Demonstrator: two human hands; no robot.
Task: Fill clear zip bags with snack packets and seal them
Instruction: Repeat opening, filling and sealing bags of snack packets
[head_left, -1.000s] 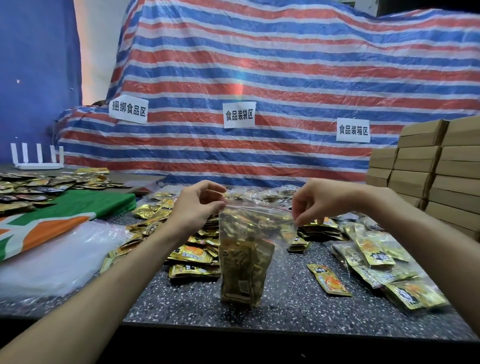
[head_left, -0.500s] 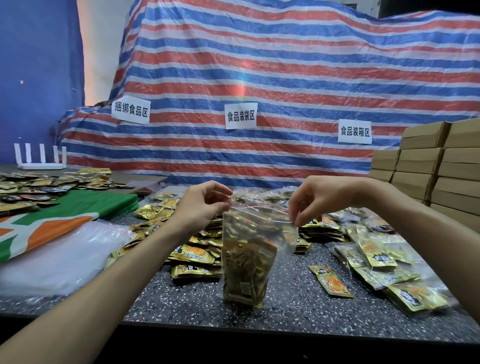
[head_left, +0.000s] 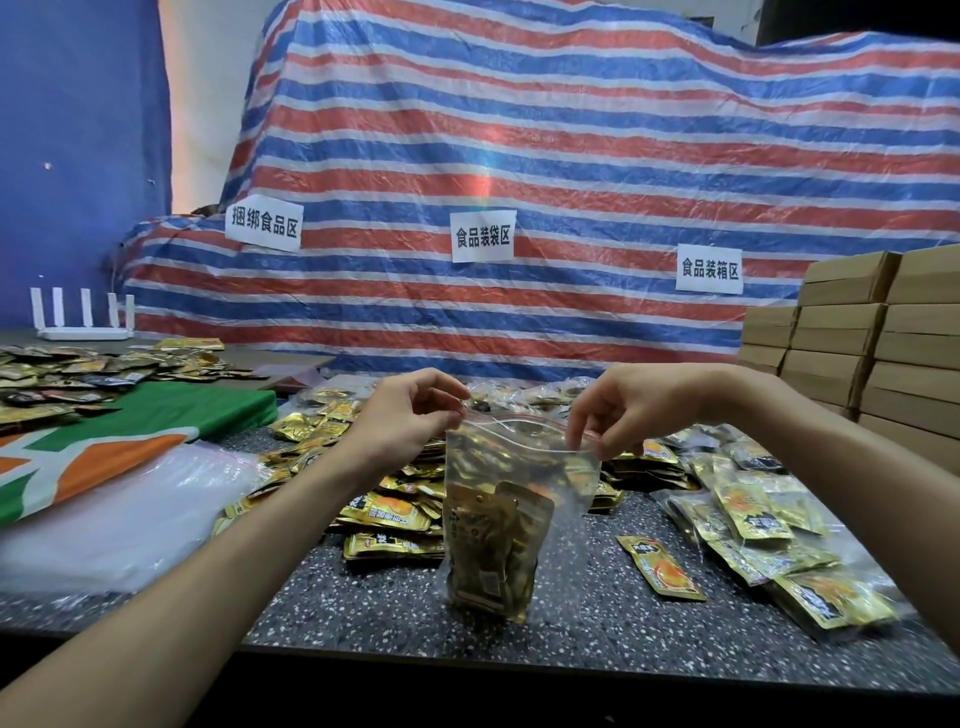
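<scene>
A clear zip bag with a red strip along its mouth hangs upright just above the speckled table, with several gold snack packets inside it. My left hand pinches the top left corner of the bag's mouth. At the top right corner my right hand pinches the zip strip. The strip between the two hands curves and looks partly open. A heap of loose gold packets lies behind and left of the bag.
Filled clear bags lie at the right, with one loose packet near them. A stack of empty clear bags and a green-orange cloth are at the left. Cardboard boxes stand stacked at the far right, before a striped tarp.
Both hands stay on the bag's top corners and have shifted slightly upward and apart, stretching the mouth a little wider. The bag still hangs in the same spot.
</scene>
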